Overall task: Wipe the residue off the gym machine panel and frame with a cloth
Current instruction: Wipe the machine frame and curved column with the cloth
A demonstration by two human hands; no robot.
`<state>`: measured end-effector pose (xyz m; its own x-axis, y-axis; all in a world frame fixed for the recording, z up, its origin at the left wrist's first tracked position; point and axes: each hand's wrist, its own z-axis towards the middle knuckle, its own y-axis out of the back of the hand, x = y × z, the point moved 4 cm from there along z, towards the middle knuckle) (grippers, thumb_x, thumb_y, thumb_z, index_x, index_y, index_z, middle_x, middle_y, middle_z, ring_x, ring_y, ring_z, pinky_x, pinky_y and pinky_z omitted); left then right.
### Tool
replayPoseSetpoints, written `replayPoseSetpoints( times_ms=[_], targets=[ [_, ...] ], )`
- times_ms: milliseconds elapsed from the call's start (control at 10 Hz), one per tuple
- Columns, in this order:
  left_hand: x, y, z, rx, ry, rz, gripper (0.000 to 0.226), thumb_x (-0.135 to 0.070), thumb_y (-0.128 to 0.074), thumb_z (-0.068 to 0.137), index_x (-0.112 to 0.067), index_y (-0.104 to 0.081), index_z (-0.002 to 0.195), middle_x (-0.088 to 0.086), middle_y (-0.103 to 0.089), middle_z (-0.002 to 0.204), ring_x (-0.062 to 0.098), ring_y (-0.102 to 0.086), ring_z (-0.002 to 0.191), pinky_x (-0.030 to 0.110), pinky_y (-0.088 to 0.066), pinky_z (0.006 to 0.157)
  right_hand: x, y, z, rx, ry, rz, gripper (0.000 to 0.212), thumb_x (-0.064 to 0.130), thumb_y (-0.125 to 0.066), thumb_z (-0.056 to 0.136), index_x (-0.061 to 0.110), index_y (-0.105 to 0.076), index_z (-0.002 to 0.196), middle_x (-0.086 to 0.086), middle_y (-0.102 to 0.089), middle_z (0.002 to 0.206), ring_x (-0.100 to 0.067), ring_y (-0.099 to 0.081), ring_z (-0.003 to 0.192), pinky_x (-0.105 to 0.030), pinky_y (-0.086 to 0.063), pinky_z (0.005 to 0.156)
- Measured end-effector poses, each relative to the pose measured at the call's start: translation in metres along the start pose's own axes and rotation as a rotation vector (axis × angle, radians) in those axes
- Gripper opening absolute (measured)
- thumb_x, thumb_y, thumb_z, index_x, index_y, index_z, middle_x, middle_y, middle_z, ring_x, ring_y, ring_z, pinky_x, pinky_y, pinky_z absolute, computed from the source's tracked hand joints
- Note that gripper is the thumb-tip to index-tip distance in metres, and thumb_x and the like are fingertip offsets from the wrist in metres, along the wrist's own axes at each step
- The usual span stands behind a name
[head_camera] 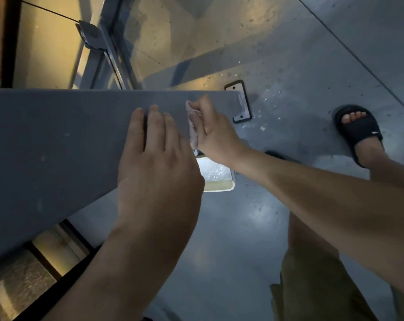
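Most of what I see below me is glossy grey concrete floor [242,228], speckled with pale flecks and catching a soft glare. Across it, from the left edge to just past the middle, runs the flat blue-grey machine panel [57,147], dull in finish, with a few faint pale smudges on its face. Beyond its far edge the grey-blue metal frame [108,54] rises at a slant, with a bolted plate near its top.

My left hand [157,163] lies flat on the panel near its nearer edge, fingers straight and close together, holding nothing. My right hand [213,130] reaches in from the right, fingers curled around a small, crumpled pale pink cloth [193,126], which it presses against the panel just beside my left fingertips and close to the panel's right end.

My olive shorts [312,286] show at the lower right. On the floor under my right wrist sits a cream plastic tray [217,177] holding something wet and glistening; the panel and my hands hide part of it. My foot in a black slide sandal [360,130] stands well apart to the right. A small black-rimmed metal bracket [241,107] lies on the floor, just past the panel's right end.
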<state>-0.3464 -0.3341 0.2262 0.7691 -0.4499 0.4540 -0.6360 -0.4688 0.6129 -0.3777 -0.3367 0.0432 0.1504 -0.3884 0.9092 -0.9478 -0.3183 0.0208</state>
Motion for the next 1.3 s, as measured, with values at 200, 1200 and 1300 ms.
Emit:
replayPoseSetpoints(
  times_ms=[200,1200,1300],
  targets=[
    [-0.004,0.008,-0.007,0.020,-0.038,0.118,0.069,-0.021,-0.006,0.095,0.015,-0.034,0.147,0.035,-0.037,0.150,0.050,-0.027,0.144,0.058,-0.014,0.121,-0.014,0.002,0.007,-0.066,-0.169,0.014,0.010,0.022,-0.042,0.106,0.014,-0.044,0.101,-0.005,-0.066,0.084,-0.024,-0.064,0.079,-0.037,-0.045,0.069],
    [0.015,0.073,-0.068,-0.283,0.155,-0.441,0.060,-0.024,-0.031,0.084,0.005,-0.059,0.127,0.022,-0.061,0.119,0.043,-0.047,0.134,0.053,-0.025,0.122,0.095,0.025,-0.031,0.097,-0.068,0.145,0.027,0.020,-0.050,0.107,0.010,-0.051,0.132,-0.009,-0.066,0.119,-0.022,-0.062,0.112,-0.043,-0.046,0.102],
    [0.031,0.099,-0.103,-0.405,0.240,-0.518,0.051,-0.015,-0.041,0.082,0.006,-0.062,0.124,0.020,-0.062,0.116,0.043,-0.046,0.134,0.055,-0.029,0.120,0.151,0.026,-0.044,0.112,0.056,0.192,0.027,0.021,-0.049,0.107,0.013,-0.051,0.133,-0.007,-0.066,0.118,-0.022,-0.063,0.109,-0.038,-0.049,0.096]
  ],
)
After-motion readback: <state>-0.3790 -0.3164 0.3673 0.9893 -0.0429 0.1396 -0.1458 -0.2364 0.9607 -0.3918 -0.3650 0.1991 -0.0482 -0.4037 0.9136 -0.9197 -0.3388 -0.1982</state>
